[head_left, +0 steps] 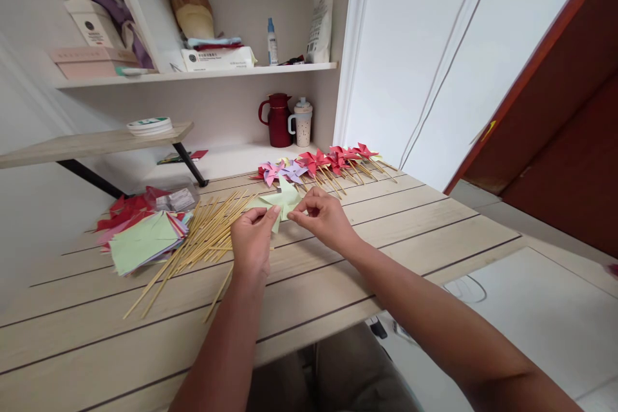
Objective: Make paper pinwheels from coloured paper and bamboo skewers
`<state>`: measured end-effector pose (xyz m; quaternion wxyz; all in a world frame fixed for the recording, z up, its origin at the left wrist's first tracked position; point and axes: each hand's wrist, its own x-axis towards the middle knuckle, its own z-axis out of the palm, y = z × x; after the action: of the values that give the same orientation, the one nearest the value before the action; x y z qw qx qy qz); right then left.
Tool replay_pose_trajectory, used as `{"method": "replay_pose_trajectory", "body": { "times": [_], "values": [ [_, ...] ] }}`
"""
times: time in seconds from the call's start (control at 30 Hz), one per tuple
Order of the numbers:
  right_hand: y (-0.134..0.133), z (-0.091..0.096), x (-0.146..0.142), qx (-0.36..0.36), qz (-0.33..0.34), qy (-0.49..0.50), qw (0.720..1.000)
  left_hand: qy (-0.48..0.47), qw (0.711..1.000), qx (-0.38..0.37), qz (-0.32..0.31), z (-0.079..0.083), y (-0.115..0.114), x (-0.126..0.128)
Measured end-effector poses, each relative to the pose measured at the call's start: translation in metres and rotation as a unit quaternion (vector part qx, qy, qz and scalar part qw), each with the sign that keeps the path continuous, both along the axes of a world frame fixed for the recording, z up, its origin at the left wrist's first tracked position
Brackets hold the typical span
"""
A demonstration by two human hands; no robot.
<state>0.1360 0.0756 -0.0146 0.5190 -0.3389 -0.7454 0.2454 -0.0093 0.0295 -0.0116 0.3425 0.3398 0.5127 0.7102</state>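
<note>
A pale green paper pinwheel (286, 194) with folded blades is held up over the table, between my hands. My left hand (252, 241) pinches its lower left part between thumb and fingers. At its right side, the thumb and forefinger of my right hand (324, 215) are pressed together on the paper edge. A thin wooden stick (218, 293) slants out below my left hand; whether it joins the pinwheel is hidden. Left of my hands lie many loose wooden sticks (203, 238), beside a stack of coloured paper sheets (142, 241) with light green on top.
Behind my hands, several red, pink and purple pinwheels on sticks (313, 161) lie along the table (386, 212). A dark red jug (280, 119) and a speckled cup (302, 122) stand at the back. A small raised wooden shelf (96, 145) is at the left.
</note>
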Motion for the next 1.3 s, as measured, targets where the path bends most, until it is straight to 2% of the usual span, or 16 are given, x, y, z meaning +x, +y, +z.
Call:
{"method": "replay_pose_trajectory", "body": {
  "times": [0.7,0.97,1.03,1.13,1.3],
  "values": [
    [0.001,-0.001,-0.001,-0.016,0.008,-0.008,1.000,0.032,0.999,-0.004,-0.018,0.006,-0.004,0.004],
    [0.001,0.000,0.000,-0.005,-0.006,0.029,1.000,0.057,0.998,0.016,-0.010,0.001,0.000,-0.001],
    [0.001,0.001,0.002,0.017,-0.025,0.050,0.998,0.087,0.996,0.021,-0.005,0.000,0.001,-0.003],
    [0.003,0.001,0.005,0.050,-0.049,0.054,0.996,0.197,0.979,0.042,0.025,0.000,0.001,-0.005],
    [0.005,0.003,0.009,0.103,-0.064,0.039,0.992,0.389,0.908,0.124,0.093,-0.003,0.003,-0.005]
  ]
}}
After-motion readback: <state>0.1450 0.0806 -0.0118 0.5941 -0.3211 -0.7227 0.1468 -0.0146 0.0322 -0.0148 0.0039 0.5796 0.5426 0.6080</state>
